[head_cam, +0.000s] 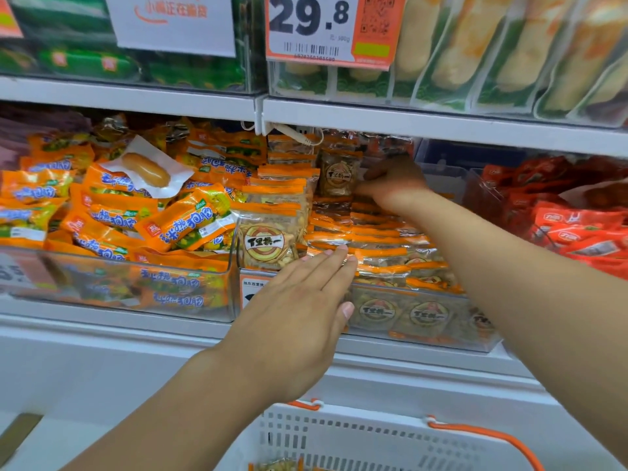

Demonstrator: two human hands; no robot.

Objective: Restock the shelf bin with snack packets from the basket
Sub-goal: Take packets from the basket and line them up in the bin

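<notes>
The clear shelf bin (482, 338) holds several rows of snack packets (377, 253), transparent with orange tops and a round brown label. My left hand (299, 300) lies flat with straight fingers over the bin's front edge, fingertips touching the front packets. My right hand (394, 180) reaches to the back of the bin beside an upright packet (338, 175). That hand is blurred, and I cannot tell whether its thumb and fingers pinch the packet's edge. The white basket (373, 436) with orange handles sits below, and one packet (278, 465) shows in it.
A bin of orange corn-sausage packs (136, 215) stands to the left, with a loose sausage pack (146, 169) on top. Red packets (577, 226) fill the bin to the right. The shelf above (407, 122) hangs low over the bins, with a price tag (329, 28) on it.
</notes>
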